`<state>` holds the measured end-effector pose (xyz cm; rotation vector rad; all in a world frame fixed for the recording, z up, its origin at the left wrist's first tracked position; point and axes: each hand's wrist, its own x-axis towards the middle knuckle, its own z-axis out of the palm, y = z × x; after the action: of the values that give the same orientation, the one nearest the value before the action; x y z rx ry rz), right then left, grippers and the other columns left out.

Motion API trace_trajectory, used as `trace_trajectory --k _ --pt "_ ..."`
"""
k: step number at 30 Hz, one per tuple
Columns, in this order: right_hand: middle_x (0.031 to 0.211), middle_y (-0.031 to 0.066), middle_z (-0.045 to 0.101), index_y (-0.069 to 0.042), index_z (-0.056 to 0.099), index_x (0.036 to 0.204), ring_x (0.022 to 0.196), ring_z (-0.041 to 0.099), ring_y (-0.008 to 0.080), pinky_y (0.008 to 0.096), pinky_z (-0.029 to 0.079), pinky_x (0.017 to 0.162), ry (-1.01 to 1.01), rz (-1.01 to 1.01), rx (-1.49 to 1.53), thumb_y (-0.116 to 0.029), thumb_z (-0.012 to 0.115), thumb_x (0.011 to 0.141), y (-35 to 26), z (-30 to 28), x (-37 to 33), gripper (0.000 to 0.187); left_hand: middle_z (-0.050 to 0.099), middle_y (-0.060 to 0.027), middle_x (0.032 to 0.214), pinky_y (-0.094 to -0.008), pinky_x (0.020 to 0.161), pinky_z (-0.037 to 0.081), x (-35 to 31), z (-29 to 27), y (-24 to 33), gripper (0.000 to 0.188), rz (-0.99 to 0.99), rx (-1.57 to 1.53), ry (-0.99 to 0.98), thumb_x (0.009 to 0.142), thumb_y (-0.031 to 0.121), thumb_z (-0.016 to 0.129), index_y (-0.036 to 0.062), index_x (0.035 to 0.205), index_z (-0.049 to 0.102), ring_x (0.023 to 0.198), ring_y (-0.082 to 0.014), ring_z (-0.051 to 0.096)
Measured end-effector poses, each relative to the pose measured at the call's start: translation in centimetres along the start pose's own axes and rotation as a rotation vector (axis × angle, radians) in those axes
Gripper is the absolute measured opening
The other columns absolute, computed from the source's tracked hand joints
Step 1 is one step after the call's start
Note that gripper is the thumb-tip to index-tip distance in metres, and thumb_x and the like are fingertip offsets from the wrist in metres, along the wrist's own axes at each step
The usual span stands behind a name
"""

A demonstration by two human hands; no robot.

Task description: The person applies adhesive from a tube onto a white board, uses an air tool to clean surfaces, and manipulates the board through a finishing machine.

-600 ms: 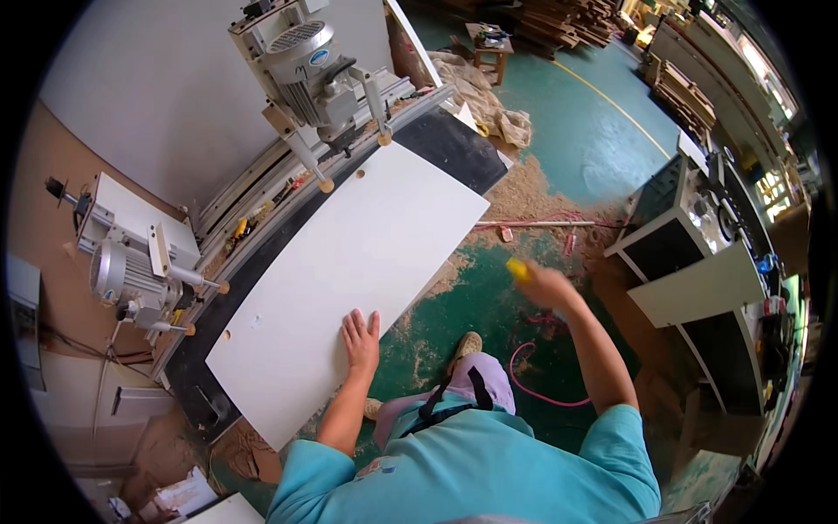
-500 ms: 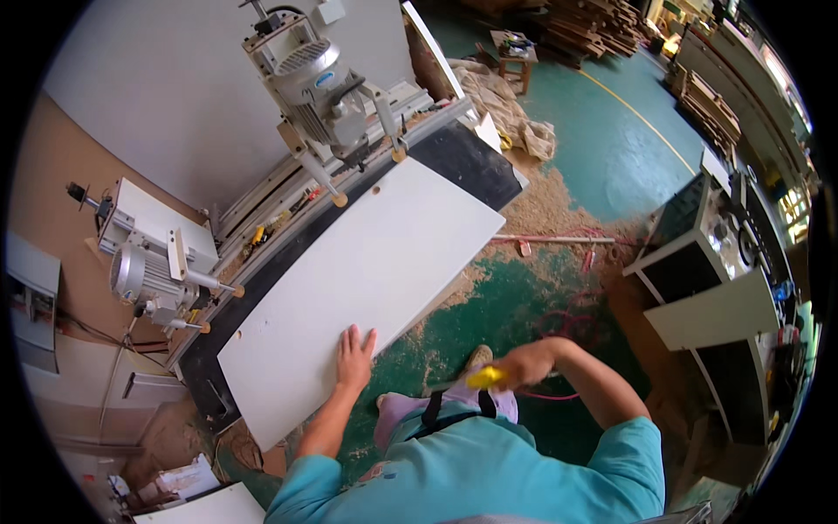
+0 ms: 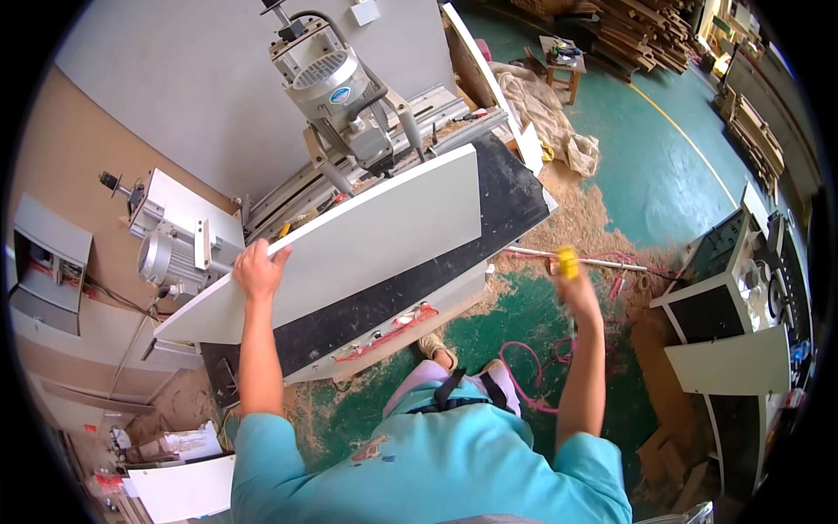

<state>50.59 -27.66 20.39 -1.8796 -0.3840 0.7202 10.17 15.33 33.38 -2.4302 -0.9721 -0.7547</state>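
Note:
A white rectangular panel point(image 3: 367, 249) stands tilted up on the black bench top point(image 3: 515, 188). My left hand point(image 3: 260, 269) grips its raised edge near the left end, fingers over the rim and thumb on the near face. To the right of the bench, over the floor, my right hand point(image 3: 580, 295) is closed around a yellow object point(image 3: 568, 262). Motion blurs that hand, and the object's kind does not show. Behind the panel sit two grey motor heads, one upper motor point(image 3: 327, 83) and one left motor point(image 3: 159, 258); the panel partly hides their lower parts.
Red tubing point(image 3: 401, 323) runs along the bench's front side. A pink hose point(image 3: 524, 358) coils on the green floor, with sawdust point(image 3: 585, 214) around it. Black-and-white cabinets point(image 3: 724, 253) stand at right; a wooden stool point(image 3: 563, 61) and stacked boards point(image 3: 646, 35) are farther back.
The panel has gone from lying flat to tilted up, uncovering the bench's near strip. My left hand moved from its top face to its raised edge; my right hand moved outward with the yellow object.

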Motion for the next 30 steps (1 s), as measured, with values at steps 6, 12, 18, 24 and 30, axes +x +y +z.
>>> trace_trajectory --k 6,12,18,24,30 --pt "0.099 0.0066 0.046 -0.023 0.046 0.113 0.081 0.049 0.025 0.0524 0.047 0.065 0.344 0.373 0.96 -0.06 0.064 0.085 15.6 11.9 6.4 0.05 0.057 -0.0122 0.058 -0.0479 0.053 0.045 2.1 0.4 2.9 0.071 0.091 -0.021 0.02 0.086 0.074 0.047 0.0074 0.059 0.05 0.055 -0.0368 0.058" --pt "0.105 0.0022 0.058 -0.018 0.053 0.123 0.105 0.056 0.0264 0.0516 0.045 0.092 0.124 0.441 1.559 -0.052 0.055 0.095 15.9 23.6 1.7 0.044 0.06 -0.0134 0.055 -0.0461 0.049 0.047 5.9 3.6 8.5 0.081 -0.026 -0.197 -0.66 0.088 0.08 0.031 0.0086 0.06 0.056 0.053 -0.032 0.064" --pt "0.12 0.0021 0.058 -0.02 0.047 0.133 0.115 0.054 0.0227 0.0457 0.046 0.097 0.369 0.47 1.138 -0.039 0.056 0.098 20.1 20.6 0.6 0.041 0.072 -0.0182 0.093 -0.0468 0.084 0.051 3.3 17.9 11.3 0.08 -0.271 -0.314 -1.028 0.091 0.075 0.033 0.0071 0.09 0.075 0.097 -0.0358 0.068" --pt "0.127 0.0053 0.053 -0.021 0.04 0.139 0.115 0.054 0.0258 0.0494 0.048 0.095 0.465 0.543 0.912 -0.037 0.055 0.099 17.8 19.0 1.7 0.045 0.071 -0.0177 0.103 -0.0468 0.09 0.049 0.4 26.5 12.3 0.077 -0.37 -0.45 -1.201 0.091 0.073 0.036 0.0058 0.094 0.075 0.105 -0.0345 0.065" --pt "0.109 0.0054 0.058 -0.016 0.045 0.134 0.095 0.061 0.0225 0.0413 0.051 0.079 0.282 0.528 0.556 -0.036 0.055 0.099 12.6 15.7 2.2 0.041 0.047 -0.015 0.141 -0.0512 0.11 0.029 -3.6 29.4 12.8 0.052 -0.11 -0.338 -0.775 0.089 0.048 0.058 0.0128 0.127 0.059 0.135 -0.0319 0.04"
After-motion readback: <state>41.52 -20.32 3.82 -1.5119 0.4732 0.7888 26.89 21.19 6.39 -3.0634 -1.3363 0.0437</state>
